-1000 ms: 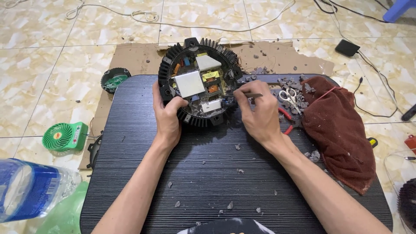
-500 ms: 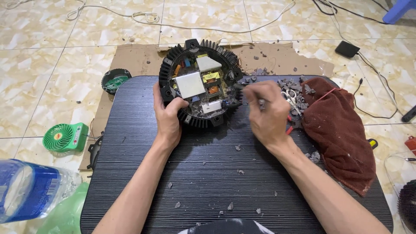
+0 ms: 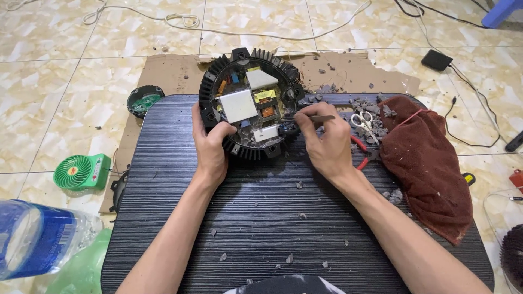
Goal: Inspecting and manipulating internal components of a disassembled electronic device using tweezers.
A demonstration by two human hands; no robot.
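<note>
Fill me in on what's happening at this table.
A person is working on a round black finned housing with an exposed circuit board inside, on a dark ribbed table. The left hand grips its rim, while the right hand pokes a thin metal tool into the board's edge. Scissors and a brown cloth lie to the right.

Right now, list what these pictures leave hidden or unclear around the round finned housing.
- Head view: the tool's tip is too small to identify.
- The housing's left rim is covered by the left hand.
- The red pliers are mostly hidden behind the right hand.
- The bottle is blurred and cut by the frame edge.
</note>
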